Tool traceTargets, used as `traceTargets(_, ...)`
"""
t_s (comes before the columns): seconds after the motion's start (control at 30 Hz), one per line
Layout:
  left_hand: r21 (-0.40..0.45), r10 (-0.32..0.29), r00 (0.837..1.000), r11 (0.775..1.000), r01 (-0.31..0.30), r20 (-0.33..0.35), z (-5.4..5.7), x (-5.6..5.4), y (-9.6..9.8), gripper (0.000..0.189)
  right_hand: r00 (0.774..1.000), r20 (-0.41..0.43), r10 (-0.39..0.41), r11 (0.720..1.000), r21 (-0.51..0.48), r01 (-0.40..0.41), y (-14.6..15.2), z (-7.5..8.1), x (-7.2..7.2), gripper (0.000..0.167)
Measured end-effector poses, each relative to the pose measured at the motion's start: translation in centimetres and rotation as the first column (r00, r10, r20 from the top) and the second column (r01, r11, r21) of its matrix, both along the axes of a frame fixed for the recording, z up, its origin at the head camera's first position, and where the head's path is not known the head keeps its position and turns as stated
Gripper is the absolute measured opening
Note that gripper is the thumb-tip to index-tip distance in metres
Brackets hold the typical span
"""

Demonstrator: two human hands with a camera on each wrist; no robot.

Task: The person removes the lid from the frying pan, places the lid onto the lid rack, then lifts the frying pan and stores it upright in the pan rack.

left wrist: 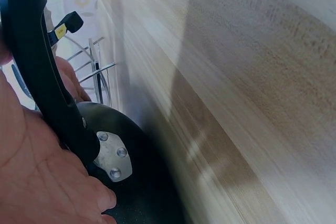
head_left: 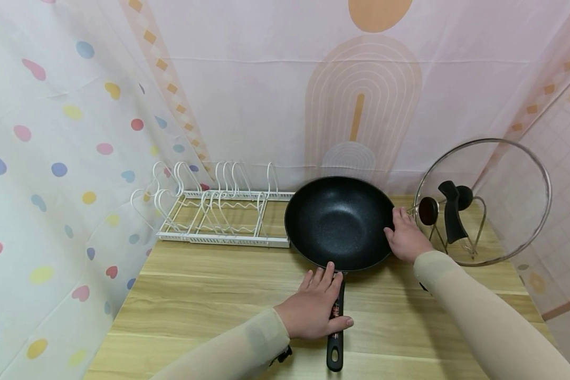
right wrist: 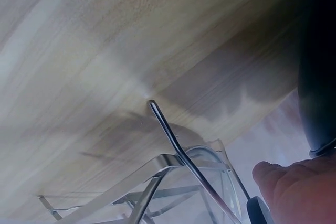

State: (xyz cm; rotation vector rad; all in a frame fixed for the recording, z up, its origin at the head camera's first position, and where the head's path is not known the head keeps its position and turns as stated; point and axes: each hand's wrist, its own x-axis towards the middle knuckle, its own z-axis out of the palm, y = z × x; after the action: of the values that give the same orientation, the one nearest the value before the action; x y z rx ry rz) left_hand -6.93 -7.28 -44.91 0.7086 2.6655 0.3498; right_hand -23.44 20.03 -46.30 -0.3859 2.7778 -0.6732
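A black wok (head_left: pixel 337 232) stands on the table, its long black handle (head_left: pixel 335 351) pointing toward me. My left hand (head_left: pixel 311 309) lies flat over the handle near the wok's body, fingers straight and thumb stretched across it. The left wrist view shows the palm beside the handle and a riveted metal plate (left wrist: pixel 113 156) joining it to the wok. At the wok's right rim is my right hand (head_left: pixel 407 237), fingers extended and thumb tip at the edge. In the right wrist view its fingers (right wrist: pixel 294 182) are close to the wok's dark outer side (right wrist: pixel 320 93).
A white wire dish rack (head_left: pixel 223 241) sits left of the wok, near the back wall. On the right, a metal stand (head_left: pixel 480 221) bears a large glass lid (head_left: pixel 546 184) with a black handle (head_left: pixel 453 216). Patterned curtains border the wooden table (head_left: pixel 209 295).
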Motion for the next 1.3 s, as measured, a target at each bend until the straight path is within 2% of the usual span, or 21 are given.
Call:
traceTargets(0.37,0.035,0.005,0.999,0.999,-0.006,0.042,0.1,-0.1,-0.2,0.091,0.999,-0.040,-0.022,1.000,-0.019,0.021,0.1,-0.1,0.8,0.073)
traceTargets(0.73,0.078,-0.009,1.000,0.997,0.008,0.016,0.6,0.0,-1.0,0.083,0.999,-0.030,-0.031,0.999,-0.042,0.030,0.6,0.1,2.0,0.076)
traceTargets(1.1,0.195,0.052,0.998,0.980,-0.044,-0.034,0.5,0.0,-2.1,0.062,1.000,0.001,-0.011,0.999,-0.041,0.011,0.9,0.0,3.3,0.081)
traceTargets(1.3,0.199,0.093,0.994,0.977,-0.079,-0.065,0.6,-0.2,-2.2,0.058,1.000,0.009,-0.008,0.999,-0.045,0.008,1.0,0.0,4.1,0.082)
